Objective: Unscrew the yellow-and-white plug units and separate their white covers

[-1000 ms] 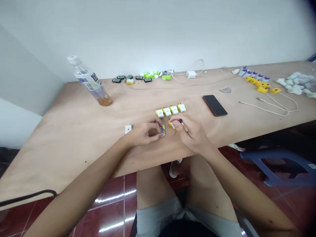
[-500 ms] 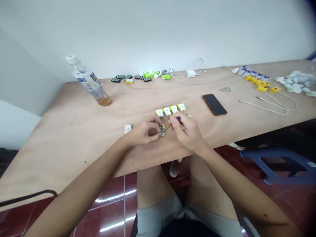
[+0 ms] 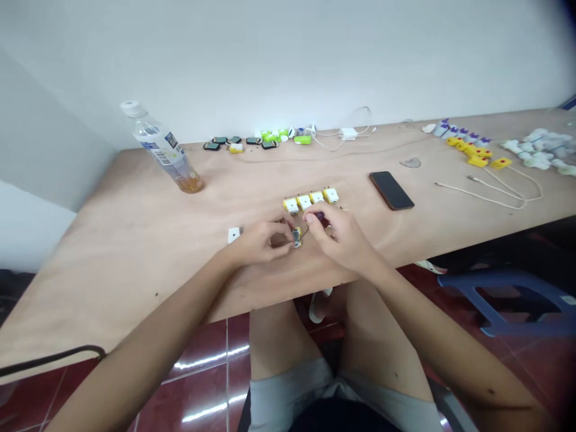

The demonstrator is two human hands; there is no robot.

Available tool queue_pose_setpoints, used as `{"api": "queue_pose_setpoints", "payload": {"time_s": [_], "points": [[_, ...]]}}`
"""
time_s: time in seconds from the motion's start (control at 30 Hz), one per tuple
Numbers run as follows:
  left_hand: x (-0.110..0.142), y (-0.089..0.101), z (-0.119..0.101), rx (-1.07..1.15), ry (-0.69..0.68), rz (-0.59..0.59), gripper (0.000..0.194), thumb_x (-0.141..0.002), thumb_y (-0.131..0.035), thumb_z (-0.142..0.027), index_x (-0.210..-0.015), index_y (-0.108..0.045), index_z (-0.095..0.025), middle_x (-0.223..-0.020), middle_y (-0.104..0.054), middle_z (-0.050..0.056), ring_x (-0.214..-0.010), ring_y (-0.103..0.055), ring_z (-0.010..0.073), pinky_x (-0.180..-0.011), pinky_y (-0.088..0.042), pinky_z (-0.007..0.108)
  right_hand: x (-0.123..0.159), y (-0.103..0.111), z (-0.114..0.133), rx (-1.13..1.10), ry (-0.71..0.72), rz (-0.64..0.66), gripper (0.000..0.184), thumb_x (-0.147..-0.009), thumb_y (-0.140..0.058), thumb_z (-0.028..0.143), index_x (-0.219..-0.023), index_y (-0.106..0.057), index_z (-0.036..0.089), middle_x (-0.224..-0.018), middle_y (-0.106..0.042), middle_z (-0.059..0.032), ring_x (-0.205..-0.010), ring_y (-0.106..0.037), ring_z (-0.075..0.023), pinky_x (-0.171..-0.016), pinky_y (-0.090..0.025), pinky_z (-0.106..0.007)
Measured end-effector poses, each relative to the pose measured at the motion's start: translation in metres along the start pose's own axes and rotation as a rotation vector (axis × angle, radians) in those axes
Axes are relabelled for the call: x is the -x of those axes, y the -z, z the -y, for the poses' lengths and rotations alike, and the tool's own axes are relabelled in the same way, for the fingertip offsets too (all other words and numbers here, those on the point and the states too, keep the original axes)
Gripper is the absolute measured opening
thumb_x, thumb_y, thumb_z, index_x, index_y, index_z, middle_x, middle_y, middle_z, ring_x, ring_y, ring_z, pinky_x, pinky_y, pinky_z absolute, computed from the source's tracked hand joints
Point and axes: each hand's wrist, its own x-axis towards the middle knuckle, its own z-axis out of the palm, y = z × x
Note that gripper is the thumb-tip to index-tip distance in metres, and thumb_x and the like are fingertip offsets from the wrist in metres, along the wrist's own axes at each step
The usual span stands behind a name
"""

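My left hand point(image 3: 265, 240) pinches a small opened charger point(image 3: 296, 236), yellow-edged with a dark circuit board showing, low over the wooden table. In my right hand point(image 3: 342, 234) is a screwdriver point(image 3: 319, 216) with a dark red handle; its thin shaft slants down to the charger's right side. Just beyond my hands several white-and-yellow plug chargers point(image 3: 304, 202) stand in a row, prongs pointing away. A loose white cover point(image 3: 233, 234) with a small hole lies left of my left hand. Something small beneath my right hand is mostly hidden.
A tilted-looking drink bottle point(image 3: 168, 153) stands at the left. Dark and green casings point(image 3: 270, 138) and a white adapter with cable point(image 3: 347, 134) lie by the wall. At right are a phone point(image 3: 390, 190), yellow plugs point(image 3: 477, 157), cables point(image 3: 495, 192) and white bundles point(image 3: 542, 147).
My right hand has shifted slightly left and tilted the screwdriver more upright, its tip staying near the charger. My left hand keeps its hold in the same place.
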Motion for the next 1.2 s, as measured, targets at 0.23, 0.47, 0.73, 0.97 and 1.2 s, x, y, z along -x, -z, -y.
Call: {"api": "queue_pose_setpoints", "payload": {"time_s": [0.23, 0.47, 0.73, 0.97, 1.2], "points": [[0.0, 0.001, -0.001, -0.002, 0.031, 0.01, 0.013, -0.102, -0.078, -0.032, -0.098, -0.08, -0.02, -0.123, -0.076, 0.012, -0.114, -0.075, 0.0279, -0.104, -0.064, 0.043, -0.019, 0.02, 0.024, 0.243, -0.102, 0.199, 0.018, -0.113, -0.046, 0.025, -0.104, -0.063, 0.024, -0.083, -0.067, -0.0007, -0.073, -0.06, -0.0201, -0.07, -0.04, -0.035], [0.001, 0.0, 0.0, 0.009, 0.03, 0.015, 0.011, -0.102, -0.076, -0.03, -0.099, -0.08, -0.02, -0.128, -0.076, 0.013, -0.115, -0.076, 0.0274, -0.103, -0.064, 0.041, -0.03, 0.031, 0.029, 0.338, -0.066, 0.353, 0.016, -0.109, -0.052, 0.022, -0.094, -0.058, 0.025, -0.085, -0.07, -0.0012, -0.073, -0.057, -0.0203, -0.069, -0.035, -0.036], [0.001, 0.001, -0.001, -0.004, 0.036, 0.015, 0.013, -0.102, -0.077, -0.032, -0.099, -0.081, -0.02, -0.128, -0.076, 0.013, -0.116, -0.076, 0.0288, -0.103, -0.065, 0.042, -0.034, 0.029, 0.029, 0.372, 0.003, 0.393, 0.022, -0.105, -0.055, 0.017, -0.085, -0.057, 0.025, -0.079, -0.069, -0.001, -0.069, -0.055, -0.0195, -0.067, -0.032, -0.037], [0.002, 0.0, 0.002, -0.041, 0.038, 0.005, 0.015, -0.101, -0.077, -0.033, -0.109, -0.084, -0.022, -0.132, -0.075, 0.013, -0.121, -0.075, 0.0309, -0.106, -0.064, 0.045, -0.035, 0.028, 0.033, 0.377, 0.005, 0.422, 0.015, -0.104, -0.055, 0.014, -0.099, -0.064, 0.025, -0.085, -0.071, -0.0016, -0.073, -0.059, -0.021, -0.069, -0.035, -0.037], [0.002, 0.0, 0.002, -0.054, 0.044, 0.008, 0.014, -0.101, -0.078, -0.035, -0.102, -0.083, -0.022, -0.126, -0.077, 0.012, -0.119, -0.075, 0.0314, -0.105, -0.065, 0.046, -0.035, 0.029, 0.028, 0.33, 0.085, 0.443, 0.015, -0.107, -0.056, 0.017, -0.105, -0.067, 0.026, -0.094, -0.076, -0.0024, -0.081, -0.064, -0.0224, -0.073, -0.038, -0.037]]}}
